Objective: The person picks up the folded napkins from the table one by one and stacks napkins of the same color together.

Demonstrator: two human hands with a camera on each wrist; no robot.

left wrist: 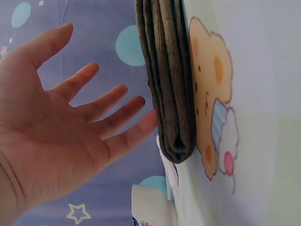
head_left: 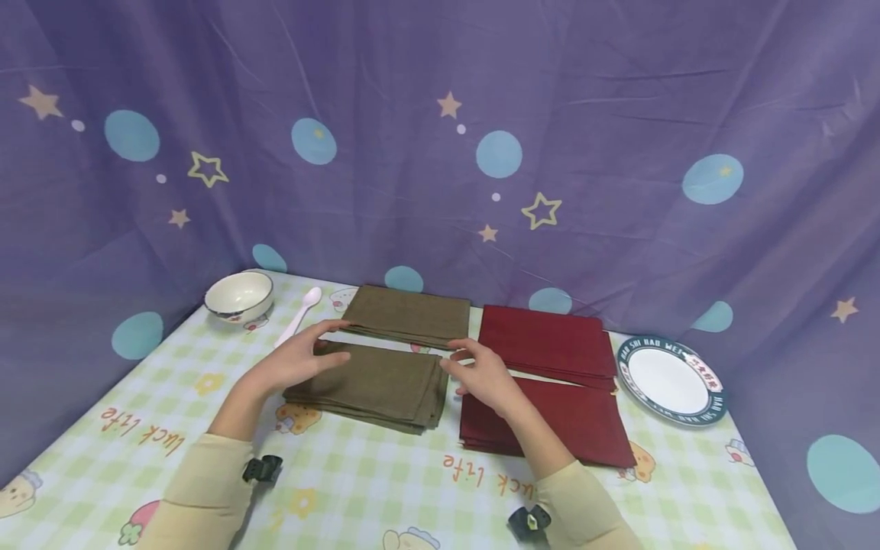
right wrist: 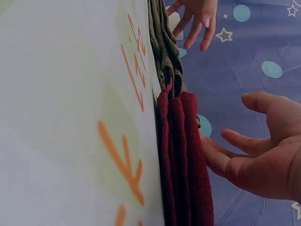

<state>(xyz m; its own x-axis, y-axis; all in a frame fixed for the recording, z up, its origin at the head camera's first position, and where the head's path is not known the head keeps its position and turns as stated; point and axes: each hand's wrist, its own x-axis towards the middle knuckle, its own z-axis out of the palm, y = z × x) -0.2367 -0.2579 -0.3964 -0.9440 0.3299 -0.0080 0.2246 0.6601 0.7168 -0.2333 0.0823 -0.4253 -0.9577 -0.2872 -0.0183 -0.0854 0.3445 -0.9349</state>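
Two folded olive-brown cloths lie one behind the other, the front one (head_left: 378, 386) nearer and the back one (head_left: 412, 315) by the curtain. To their right are two folded dark red cloths, front (head_left: 594, 424) and back (head_left: 543, 340). My left hand (head_left: 299, 360) hovers at the left end of the front olive cloth, fingers spread and nothing held. In the left wrist view, its little fingertip comes right at the folded layers (left wrist: 167, 80). My right hand (head_left: 486, 376), fingers loosely bent and holding nothing, is over the gap between the front olive and red cloths.
A white bowl (head_left: 241, 296) stands at the back left, with a pale pink spoon (head_left: 300, 313) beside it. A green-rimmed plate (head_left: 667, 382) lies at the right. The checked tablecloth (head_left: 357, 489) is printed with cartoons, and a purple curtain (head_left: 385, 191) hangs behind.
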